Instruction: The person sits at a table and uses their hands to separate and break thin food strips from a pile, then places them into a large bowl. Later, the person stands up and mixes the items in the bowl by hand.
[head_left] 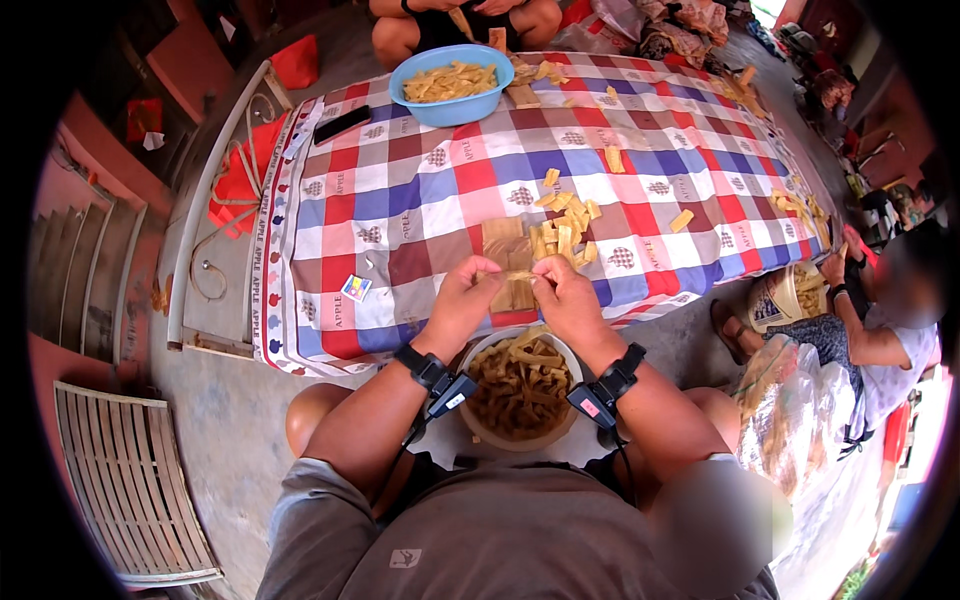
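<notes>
My left hand (462, 303) and my right hand (571, 303) are both closed in a pinch at the near edge of the table. Between their fingertips stretches a thin yellowish strip (518, 275), one end in each hand. Beneath it lies a small wooden board (505, 240), partly covered by my fingers. A pile of short, pale yellow pieces (563, 228) sits just right of the board. Below my hands, between my knees, stands a white bucket (520, 444) holding many longer yellow-brown strips (517, 388). Each wrist wears a black strap with a small device.
A checked cloth (440, 200) covers the table. On it are a blue basin (455, 112) of yellow strips, a black phone (342, 124) and a small colourful packet (356, 288). One person sits across the table; another, at right, sits by a bucket (775, 303). A slatted bench (135, 480) stands left.
</notes>
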